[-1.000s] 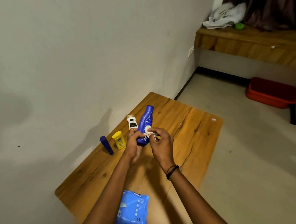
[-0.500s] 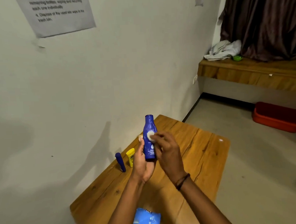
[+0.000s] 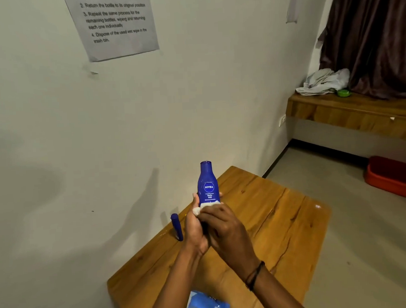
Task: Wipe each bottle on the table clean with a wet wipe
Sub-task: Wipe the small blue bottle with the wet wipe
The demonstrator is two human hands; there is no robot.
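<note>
My left hand grips the lower part of a blue Nivea bottle, which stands upright above the wooden table. My right hand pinches a white wet wipe and holds it against the bottle's lower front. A small dark blue tube stands on the table by the wall, left of my hands. The yellow and white bottles are hidden behind my hands.
A blue wet-wipe pack lies at the table's near edge. A printed instruction sheet hangs on the wall. A red tub sits on the floor at right, below a wooden ledge with white cloth.
The bottle has been raised and turned upright with its label facing me. My right hand slid the wipe from the label down to the bottle's lower part. The camera tilted up.
</note>
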